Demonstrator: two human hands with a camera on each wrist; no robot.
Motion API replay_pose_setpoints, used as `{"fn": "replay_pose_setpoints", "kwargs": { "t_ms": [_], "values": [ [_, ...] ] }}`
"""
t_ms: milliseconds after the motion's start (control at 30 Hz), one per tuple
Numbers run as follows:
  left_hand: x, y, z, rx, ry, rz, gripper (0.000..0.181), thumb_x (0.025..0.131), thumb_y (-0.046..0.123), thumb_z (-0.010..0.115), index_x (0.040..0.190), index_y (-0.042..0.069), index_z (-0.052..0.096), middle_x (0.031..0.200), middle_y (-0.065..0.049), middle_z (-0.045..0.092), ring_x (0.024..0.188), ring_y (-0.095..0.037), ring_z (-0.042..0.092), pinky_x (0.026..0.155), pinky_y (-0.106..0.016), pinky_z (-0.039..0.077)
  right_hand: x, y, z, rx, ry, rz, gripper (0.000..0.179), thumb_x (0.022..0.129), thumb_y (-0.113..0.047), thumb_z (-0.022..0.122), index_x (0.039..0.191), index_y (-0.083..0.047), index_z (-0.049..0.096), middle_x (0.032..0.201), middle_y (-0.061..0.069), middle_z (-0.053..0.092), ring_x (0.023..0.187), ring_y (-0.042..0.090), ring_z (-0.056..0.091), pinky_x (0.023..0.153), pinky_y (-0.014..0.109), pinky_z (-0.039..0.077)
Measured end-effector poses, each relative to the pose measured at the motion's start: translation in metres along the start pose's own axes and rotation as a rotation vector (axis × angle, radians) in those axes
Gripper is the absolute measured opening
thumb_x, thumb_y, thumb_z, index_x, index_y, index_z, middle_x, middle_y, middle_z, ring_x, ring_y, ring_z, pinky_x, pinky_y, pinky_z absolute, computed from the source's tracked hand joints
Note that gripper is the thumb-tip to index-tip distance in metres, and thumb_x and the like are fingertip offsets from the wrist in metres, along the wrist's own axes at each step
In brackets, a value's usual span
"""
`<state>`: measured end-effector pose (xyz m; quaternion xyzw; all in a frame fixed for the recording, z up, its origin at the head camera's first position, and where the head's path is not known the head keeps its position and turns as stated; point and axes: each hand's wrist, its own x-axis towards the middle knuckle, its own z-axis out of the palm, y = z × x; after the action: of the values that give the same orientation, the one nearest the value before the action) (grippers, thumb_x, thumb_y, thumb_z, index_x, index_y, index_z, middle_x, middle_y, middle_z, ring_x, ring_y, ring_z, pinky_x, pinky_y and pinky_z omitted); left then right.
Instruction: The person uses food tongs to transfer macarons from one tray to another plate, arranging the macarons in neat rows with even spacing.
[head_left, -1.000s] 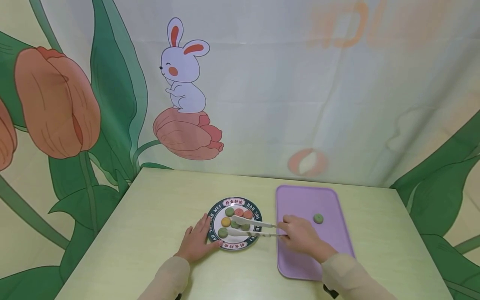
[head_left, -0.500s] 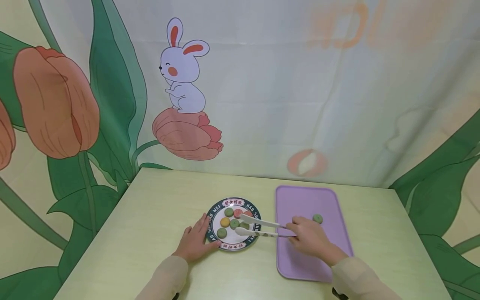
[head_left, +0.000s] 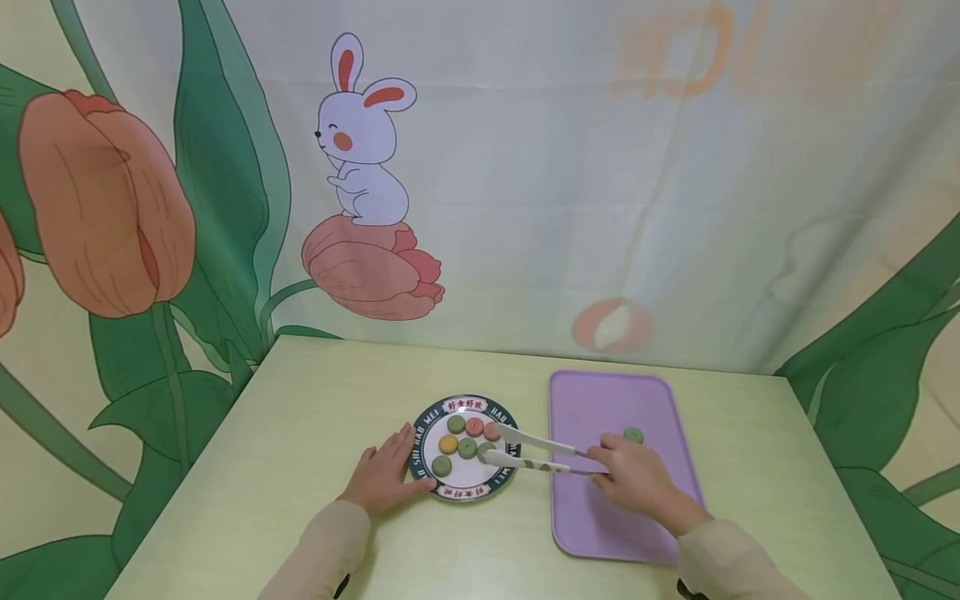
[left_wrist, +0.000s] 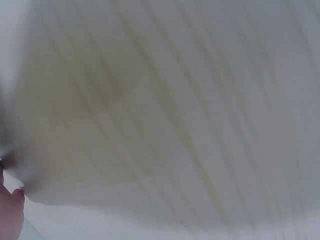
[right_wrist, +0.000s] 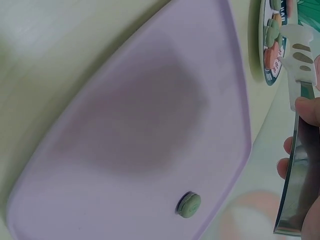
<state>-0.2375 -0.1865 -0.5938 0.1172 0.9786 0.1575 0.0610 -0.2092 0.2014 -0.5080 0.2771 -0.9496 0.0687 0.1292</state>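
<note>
My right hand [head_left: 637, 477] grips a pair of tongs [head_left: 551, 466] with metal handles and white tips. The two tips stand apart over the right side of a round plate [head_left: 418, 467] with a dark patterned rim, with nothing pinched between them. On the plate lie several green macarons [head_left: 442, 466], two pink macarons [head_left: 474, 427] and a yellow macaron [head_left: 448, 444]. One green one is partly covered by the lower tip. My left hand [head_left: 384, 473] touches the plate's left rim, fingers extended and thumb at the lower edge. In the left wrist view, only fingertips [left_wrist: 15, 205] show.
A purple tray [head_left: 600, 400] lies right of the plate, under my right hand. One green macaron [right_wrist: 190, 205] rests on it. The pale table [head_left: 337, 383] ends at a printed curtain [head_left: 510, 208] with a rabbit and tulips.
My right hand and the tongs have shifted right, drawing the tips from the plate's middle toward its right edge. The tips have spread slightly. My left hand stays at the rim.
</note>
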Motion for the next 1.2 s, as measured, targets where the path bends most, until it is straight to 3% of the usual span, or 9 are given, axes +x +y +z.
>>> {"fn": "replay_pose_setpoints", "kwargs": {
  "t_ms": [167, 600, 967, 1100, 1200],
  "values": [
    [0.000, -0.001, -0.001, 0.011, -0.005, 0.003, 0.100, 0.069, 0.076, 0.042, 0.143, 0.014, 0.016, 0.149, -0.001, 0.015, 0.135, -0.025, 0.021, 0.105, -0.053, 0.020, -0.004, 0.003, -0.001, -0.003, -0.013, 0.017, 0.024, 0.067, -0.023, 0.073, 0.088, -0.015, 0.065, 0.071, -0.009, 0.046, 0.058, 0.004, 0.037, 0.045, 0.016, 0.032],
    [0.000, -0.001, 0.000, 0.021, 0.010, 0.017, 0.098, 0.069, 0.077, 0.041, 0.142, 0.017, 0.018, 0.149, 0.000, 0.015, 0.134, -0.026, 0.022, 0.104, -0.055, 0.020, -0.017, 0.017, -0.007, -0.005, 0.045, 0.027, 0.026, 0.063, -0.021, 0.076, 0.085, -0.013, 0.065, 0.073, -0.006, 0.047, 0.058, 0.006, 0.040, 0.047, 0.020, 0.036],
    [-0.002, 0.002, -0.003, 0.018, -0.007, 0.008, 0.096, 0.070, 0.075, 0.043, 0.142, 0.017, 0.019, 0.149, -0.001, 0.016, 0.134, -0.027, 0.024, 0.103, -0.056, 0.021, -0.025, 0.027, -0.005, -0.011, 0.065, 0.028, 0.029, 0.063, -0.021, 0.074, 0.088, -0.009, 0.066, 0.104, 0.012, 0.064, 0.088, 0.025, 0.062, 0.067, 0.037, 0.052],
    [-0.002, 0.002, -0.003, 0.024, -0.001, 0.010, 0.096, 0.069, 0.075, 0.042, 0.142, 0.017, 0.020, 0.149, -0.001, 0.017, 0.133, -0.027, 0.024, 0.103, -0.056, 0.022, -0.029, 0.028, -0.006, -0.013, 0.070, 0.039, 0.028, 0.062, -0.021, 0.076, 0.086, -0.011, 0.065, 0.089, 0.003, 0.063, 0.077, 0.017, 0.059, 0.059, 0.029, 0.049],
    [-0.001, 0.002, -0.003, 0.023, -0.005, 0.004, 0.096, 0.069, 0.076, 0.043, 0.142, 0.018, 0.019, 0.149, 0.000, 0.016, 0.133, -0.027, 0.024, 0.103, -0.055, 0.022, -0.033, 0.030, -0.006, -0.016, 0.070, 0.051, 0.027, 0.061, -0.022, 0.076, 0.082, -0.014, 0.063, 0.074, -0.005, 0.054, 0.065, 0.010, 0.050, 0.049, 0.023, 0.040]
  ]
}}
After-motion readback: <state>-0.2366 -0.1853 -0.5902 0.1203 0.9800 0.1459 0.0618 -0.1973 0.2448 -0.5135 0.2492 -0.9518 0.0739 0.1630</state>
